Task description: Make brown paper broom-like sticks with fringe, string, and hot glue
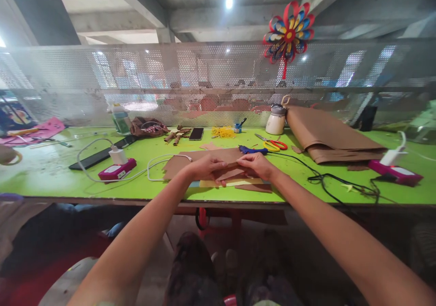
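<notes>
My left hand (207,166) and my right hand (256,163) meet low over the green table's front part. Fingers and thumbs of both are pinched on a small folded strip of brown paper (232,173) stretched between them. Under it lies a larger sheet of brown paper (177,163), with a pale yellow strip (235,182) along the near side. Another brown scrap (254,188) rests by the table edge. Just beyond my right hand is a blue glue gun (252,150), its black cord running right. My fingers partly hide the strip.
Orange-and-yellow scissors (274,144), a phone (196,134), yellow shreds (223,132) and a jug (276,120) stand or lie farther back. Folded brown paper (334,133) fills the right. Magenta power blocks (117,170) with cables sit at both sides. A perforated screen (136,79) closes the back.
</notes>
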A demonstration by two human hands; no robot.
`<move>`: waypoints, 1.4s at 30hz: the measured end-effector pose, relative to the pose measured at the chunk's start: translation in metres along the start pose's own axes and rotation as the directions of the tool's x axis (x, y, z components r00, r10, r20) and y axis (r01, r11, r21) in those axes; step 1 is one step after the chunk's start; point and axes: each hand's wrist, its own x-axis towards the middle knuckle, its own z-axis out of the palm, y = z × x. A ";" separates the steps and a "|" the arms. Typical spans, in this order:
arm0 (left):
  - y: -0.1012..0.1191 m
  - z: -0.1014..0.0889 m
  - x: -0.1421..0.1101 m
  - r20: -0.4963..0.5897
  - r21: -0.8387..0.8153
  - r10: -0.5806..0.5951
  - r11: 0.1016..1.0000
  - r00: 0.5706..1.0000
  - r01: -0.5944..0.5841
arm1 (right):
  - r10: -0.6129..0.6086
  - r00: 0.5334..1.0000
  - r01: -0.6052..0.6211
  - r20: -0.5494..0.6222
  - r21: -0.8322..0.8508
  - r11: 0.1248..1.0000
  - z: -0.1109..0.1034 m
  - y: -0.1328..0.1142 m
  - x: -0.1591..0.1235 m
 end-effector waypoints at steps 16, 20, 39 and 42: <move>-0.004 -0.001 0.006 -0.175 0.563 0.183 0.825 0.968 -0.054 | 0.027 0.995 -0.018 0.101 -0.083 0.996 0.003 -0.003 0.001; -0.006 -0.001 0.008 -0.195 0.595 0.243 0.800 0.950 -0.082 | -0.012 0.996 0.025 0.087 -0.151 0.988 0.000 -0.003 0.002; -0.013 -0.004 0.000 -0.224 0.236 0.169 0.965 0.960 -0.115 | -0.058 0.995 0.056 0.083 0.036 0.998 0.000 -0.008 -0.003; -0.011 -0.002 -0.004 -0.245 -0.054 0.161 0.982 0.956 -0.179 | -0.141 0.987 0.131 0.083 0.112 0.985 0.000 -0.015 -0.004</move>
